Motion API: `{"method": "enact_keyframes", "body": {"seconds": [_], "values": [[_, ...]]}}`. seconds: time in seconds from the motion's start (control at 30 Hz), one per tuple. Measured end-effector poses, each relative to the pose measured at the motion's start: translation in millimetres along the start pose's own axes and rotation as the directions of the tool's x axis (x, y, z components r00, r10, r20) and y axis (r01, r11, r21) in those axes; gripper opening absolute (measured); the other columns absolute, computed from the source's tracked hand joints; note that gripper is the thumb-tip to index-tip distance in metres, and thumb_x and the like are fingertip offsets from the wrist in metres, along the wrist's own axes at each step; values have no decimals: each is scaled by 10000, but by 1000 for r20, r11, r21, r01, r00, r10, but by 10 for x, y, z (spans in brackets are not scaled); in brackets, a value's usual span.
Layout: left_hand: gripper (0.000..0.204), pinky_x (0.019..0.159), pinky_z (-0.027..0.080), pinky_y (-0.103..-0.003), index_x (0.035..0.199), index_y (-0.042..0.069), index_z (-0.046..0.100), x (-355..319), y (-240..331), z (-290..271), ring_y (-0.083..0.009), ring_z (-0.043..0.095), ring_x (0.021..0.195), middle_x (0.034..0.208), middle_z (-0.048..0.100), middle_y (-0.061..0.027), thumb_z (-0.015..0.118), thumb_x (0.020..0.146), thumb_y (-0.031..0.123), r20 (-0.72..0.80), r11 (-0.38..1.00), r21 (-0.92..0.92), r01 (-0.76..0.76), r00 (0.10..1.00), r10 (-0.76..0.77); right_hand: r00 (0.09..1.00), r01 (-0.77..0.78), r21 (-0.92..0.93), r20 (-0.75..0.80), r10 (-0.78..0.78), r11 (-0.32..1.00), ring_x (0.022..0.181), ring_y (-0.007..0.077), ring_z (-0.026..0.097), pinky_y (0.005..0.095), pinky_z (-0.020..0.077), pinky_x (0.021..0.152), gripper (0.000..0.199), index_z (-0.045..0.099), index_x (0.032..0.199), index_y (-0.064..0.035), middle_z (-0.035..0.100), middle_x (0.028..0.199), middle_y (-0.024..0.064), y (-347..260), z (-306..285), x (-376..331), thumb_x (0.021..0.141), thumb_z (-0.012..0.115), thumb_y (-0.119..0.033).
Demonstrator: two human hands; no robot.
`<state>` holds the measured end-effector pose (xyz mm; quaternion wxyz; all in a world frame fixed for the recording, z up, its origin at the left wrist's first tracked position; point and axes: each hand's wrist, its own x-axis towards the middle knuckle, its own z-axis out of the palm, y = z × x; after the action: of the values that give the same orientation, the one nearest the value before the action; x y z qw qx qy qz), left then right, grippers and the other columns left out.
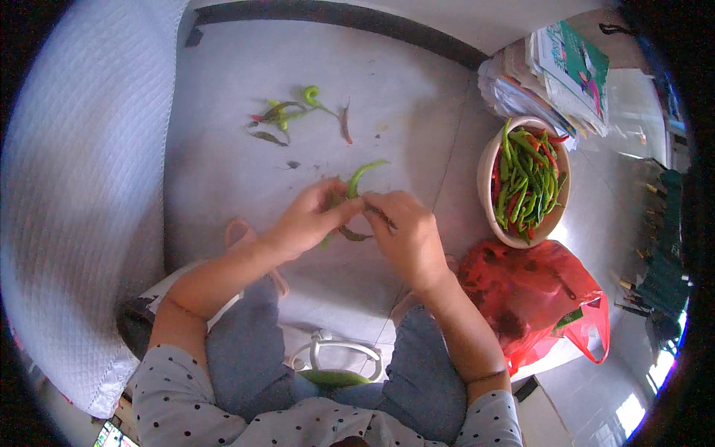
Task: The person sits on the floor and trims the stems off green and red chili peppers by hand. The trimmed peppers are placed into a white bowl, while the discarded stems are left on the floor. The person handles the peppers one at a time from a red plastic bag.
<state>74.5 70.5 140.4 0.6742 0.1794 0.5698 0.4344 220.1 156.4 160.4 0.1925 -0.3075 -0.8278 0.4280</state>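
The bare left forearm [223, 279] and bare right forearm [463, 320] slant inward from bent elbows above the pale tiled floor [246, 171], well short of its far edge. The left hand [313, 216] pinches thumb against fingers; the right hand [406, 232] curls, fingertips meeting the left's.

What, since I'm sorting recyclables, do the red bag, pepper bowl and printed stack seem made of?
Red bag: thin, glossy plastic film, being see-through and crinkled. Pepper bowl: probably smooth plastic, from its even pale colour, though enamel is possible. Printed stack: apparently paper, from its layered sheet edges; whether the cover is glossy is unclear.
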Motion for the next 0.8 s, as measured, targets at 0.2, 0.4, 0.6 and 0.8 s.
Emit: {"method": "enact_keyframes", "body": {"seconds": [0.2, 0.4, 0.6, 0.8], "values": [[147, 460, 311, -189, 901, 56, 515, 30, -4, -24, -41, 390, 535, 652, 456, 41, 521, 862, 197, 29, 996, 64, -56, 998, 54, 967, -199, -22, 158, 200, 980, 637, 391, 535, 434, 448, 565, 95, 526, 732, -19, 562, 726, 192, -112, -115, 3, 776, 543, -101], [146, 485, 303, -194, 918, 75, 511, -13, 137, -49, -39, 380, 566, 671, 443, 49, 495, 873, 213, 198, 983, -168, 71, 980, -38, 834, -495, 351, 448, 322, 795, 560, 172, 569, 292, 449, 508, 133, 565, 829, -1, 587, 677, 95, -84, -266, 38, 824, 533, -130], [151, 488, 284, -187, 920, 84, 497, -88, 223, -167, -36, 345, 553, 661, 398, 61, 488, 874, 228, -129, 994, -55, 90, 987, -97, 770, -637, 616, 503, 392, 462, 608, 115, 551, 231, 442, 570, 169, 559, 937, 15, 581, 712, 48, 33, -442, 40, 878, 472, -117], [163, 495, 280, -193, 985, 64, 474, -55, 160, -40, -39, 340, 567, 675, 414, 49, 479, 878, 186, 305, 983, 11, 181, 936, -176, 875, -483, 655, 389, 289, 581, 668, 89, 525, 224, 431, 584, 240, 519, 1055, -5, 582, 760, 37, 98, -212, -19, 851, 517, -130]]}}
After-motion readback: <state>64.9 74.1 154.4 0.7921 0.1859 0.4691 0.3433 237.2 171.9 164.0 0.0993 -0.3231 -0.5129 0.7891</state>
